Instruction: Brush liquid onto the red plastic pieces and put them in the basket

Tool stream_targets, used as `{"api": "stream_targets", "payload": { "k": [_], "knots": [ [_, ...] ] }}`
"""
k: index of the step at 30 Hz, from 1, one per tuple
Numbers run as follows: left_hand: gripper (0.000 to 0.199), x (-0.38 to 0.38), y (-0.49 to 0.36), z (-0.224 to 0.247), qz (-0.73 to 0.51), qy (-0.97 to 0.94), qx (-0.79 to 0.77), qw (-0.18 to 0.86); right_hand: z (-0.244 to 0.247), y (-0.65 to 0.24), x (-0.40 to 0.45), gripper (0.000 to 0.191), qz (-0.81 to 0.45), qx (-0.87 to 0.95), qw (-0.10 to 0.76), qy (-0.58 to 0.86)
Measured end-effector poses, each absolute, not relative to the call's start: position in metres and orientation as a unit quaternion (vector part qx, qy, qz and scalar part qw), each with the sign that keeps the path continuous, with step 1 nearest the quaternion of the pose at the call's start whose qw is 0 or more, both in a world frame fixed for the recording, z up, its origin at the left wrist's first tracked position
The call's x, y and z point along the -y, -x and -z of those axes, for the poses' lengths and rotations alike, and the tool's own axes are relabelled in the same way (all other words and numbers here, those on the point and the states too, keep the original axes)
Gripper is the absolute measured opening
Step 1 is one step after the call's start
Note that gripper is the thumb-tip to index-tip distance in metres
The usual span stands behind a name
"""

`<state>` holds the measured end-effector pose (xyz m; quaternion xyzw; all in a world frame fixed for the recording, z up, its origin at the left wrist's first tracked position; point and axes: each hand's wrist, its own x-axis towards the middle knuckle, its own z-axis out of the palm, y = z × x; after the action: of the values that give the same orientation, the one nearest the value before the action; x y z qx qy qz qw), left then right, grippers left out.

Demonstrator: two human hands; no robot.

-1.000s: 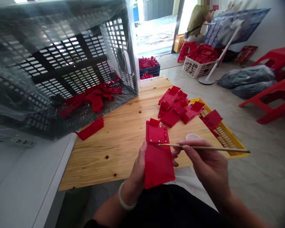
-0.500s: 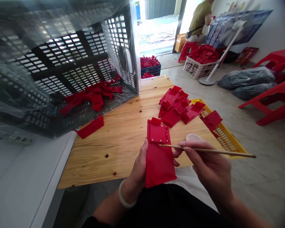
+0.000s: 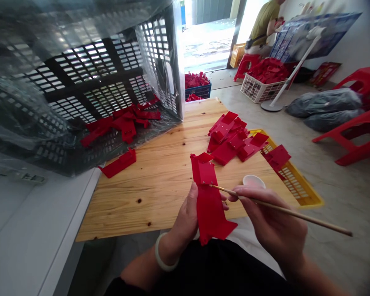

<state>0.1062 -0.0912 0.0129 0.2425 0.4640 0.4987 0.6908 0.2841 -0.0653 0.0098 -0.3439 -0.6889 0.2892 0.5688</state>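
In my left hand (image 3: 187,211) is a long red plastic part (image 3: 211,209), thumb along its left edge and fingertips showing at its right side. A raised block with small light spots sits on its upper half. My right hand (image 3: 271,218) pinches a thin wooden paintbrush (image 3: 283,209) like a pen. The brush's tip is at the lower edge of the raised block; whether it touches cannot be made out. Just behind my right hand stands a small white dish (image 3: 253,181) on the wooden table (image 3: 160,185).
A pile of similar red parts (image 3: 231,137) lies on the table's right, over a yellow crate (image 3: 296,185). At left, a plastic-lined black crate (image 3: 111,88) on its side holds more parts; a single red part (image 3: 119,163) lies before it. A person (image 3: 262,24) sits further back.
My left hand has tilted the red part, so its right face turns away and its lower end swings right. The brush's rear end has dropped, while its tip stays near the block's edge.
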Motion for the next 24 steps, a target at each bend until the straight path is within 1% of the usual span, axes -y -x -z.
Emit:
{"api": "stream_targets", "payload": {
  "k": [4, 9, 15, 19, 24],
  "knots": [
    [0.084, 0.092, -0.108, -0.016, -0.494, -0.269, -0.486, 0.669, -0.009, -0.284, 0.065, 0.035, -0.260, 0.726, 0.537, 0.343],
    [0.076, 0.091, -0.106, -0.017, -0.492, -0.243, -0.519, 0.656, -0.017, -0.283, 0.066, 0.027, -0.202, 0.763, 0.510, 0.343],
    [0.078, 0.090, -0.104, -0.012, -0.491, -0.232, -0.496, 0.678, -0.023, -0.283, 0.066, 0.028, -0.199, 0.765, 0.508, 0.343],
    [0.075, 0.089, -0.103, -0.008, -0.494, -0.223, -0.492, 0.682, -0.023, -0.282, 0.064, 0.027, -0.188, 0.777, 0.496, 0.338],
    [0.074, 0.087, -0.103, -0.014, -0.488, -0.190, -0.474, 0.708, -0.022, -0.285, 0.065, 0.026, -0.195, 0.769, 0.505, 0.340]
  ]
}}
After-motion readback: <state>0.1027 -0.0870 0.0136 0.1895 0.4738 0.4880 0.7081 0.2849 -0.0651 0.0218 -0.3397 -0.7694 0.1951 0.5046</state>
